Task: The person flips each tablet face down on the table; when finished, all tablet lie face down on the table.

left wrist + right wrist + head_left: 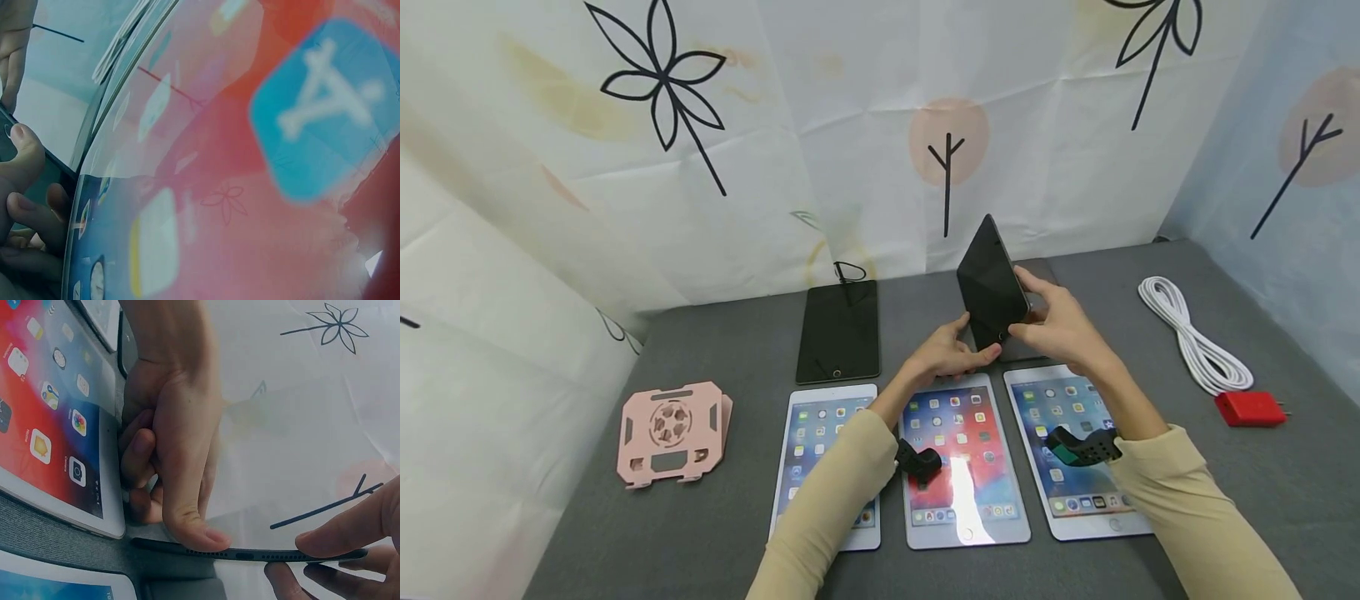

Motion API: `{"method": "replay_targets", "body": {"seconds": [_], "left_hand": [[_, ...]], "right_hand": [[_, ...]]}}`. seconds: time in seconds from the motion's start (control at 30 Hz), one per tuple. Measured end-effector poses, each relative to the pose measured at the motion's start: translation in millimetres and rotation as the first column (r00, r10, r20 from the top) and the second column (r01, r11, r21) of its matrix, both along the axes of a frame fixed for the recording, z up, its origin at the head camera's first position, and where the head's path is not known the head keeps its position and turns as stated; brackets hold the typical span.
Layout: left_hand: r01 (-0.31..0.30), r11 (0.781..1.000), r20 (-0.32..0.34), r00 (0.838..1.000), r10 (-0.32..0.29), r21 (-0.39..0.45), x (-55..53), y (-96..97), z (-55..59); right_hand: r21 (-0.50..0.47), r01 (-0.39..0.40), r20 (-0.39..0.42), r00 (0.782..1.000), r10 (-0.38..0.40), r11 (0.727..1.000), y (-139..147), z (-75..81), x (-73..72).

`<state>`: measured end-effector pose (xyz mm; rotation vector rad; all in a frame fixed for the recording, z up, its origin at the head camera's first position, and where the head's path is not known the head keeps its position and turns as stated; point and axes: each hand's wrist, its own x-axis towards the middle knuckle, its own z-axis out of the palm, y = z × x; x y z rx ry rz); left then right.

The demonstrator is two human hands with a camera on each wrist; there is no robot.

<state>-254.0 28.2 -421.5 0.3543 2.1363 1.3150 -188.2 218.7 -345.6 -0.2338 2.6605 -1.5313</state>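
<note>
Both hands hold a black tablet (988,279) tilted up on edge, its dark screen facing left. My right hand (1063,325) grips its right side, thumb on the screen side and fingers behind, as the right wrist view shows. At the bottom edge (245,555), with its port and speaker holes, the thumb of my left hand (943,350) presses while the index fingertip is at the left edge. Under the tablet lies a dark flat thing (1028,348), partly hidden. Just in front are a white tablet with a red-blue screen (958,425) and another white tablet (1067,475).
A second black tablet (838,333) lies at the back left, a third white tablet (797,442) before it. Further left sits a pink cut-out stand (673,433). At the right are a coiled white cable (1195,337) and a red charger (1251,408). A cloth backdrop (880,125) borders the table.
</note>
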Motion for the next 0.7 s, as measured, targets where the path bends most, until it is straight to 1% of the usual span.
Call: {"method": "replay_targets", "body": {"seconds": [0.07, 0.2, 0.47, 0.57, 0.7], "left_hand": [[0.011, 1.000, -0.003, 1.000, -0.011, -0.003, -0.4, -0.4, 0.2], [0.021, 1.000, -0.001, 1.000, -0.021, 0.018, -0.7, -2.3, 1.0], [0.055, 0.993, -0.005, 0.998, -0.055, 0.106, -0.9, -8.8, 1.9], [0.059, 0.992, -0.013, 0.998, -0.058, 0.114, -0.6, -11.0, 1.1], [0.076, 0.992, -0.046, 0.996, -0.072, 0.096, 0.0, -13.9, 0.2]], "right_hand": [[0.012, -0.007, -0.008, 1.000, 0.007, 1.000, -1.0, 0.4, 0.0], [0.030, -0.014, -0.030, 0.999, 0.014, 0.999, -3.2, 1.0, 0.8], [0.006, -0.004, -0.064, 0.998, 0.004, 1.000, -14.6, 1.6, -0.5], [-0.005, -0.005, -0.070, 0.998, 0.004, 1.000, -18.5, 0.6, -0.4], [-0.015, -0.010, -0.082, 0.997, 0.009, 1.000, -21.9, -1.5, 0.1]]}}
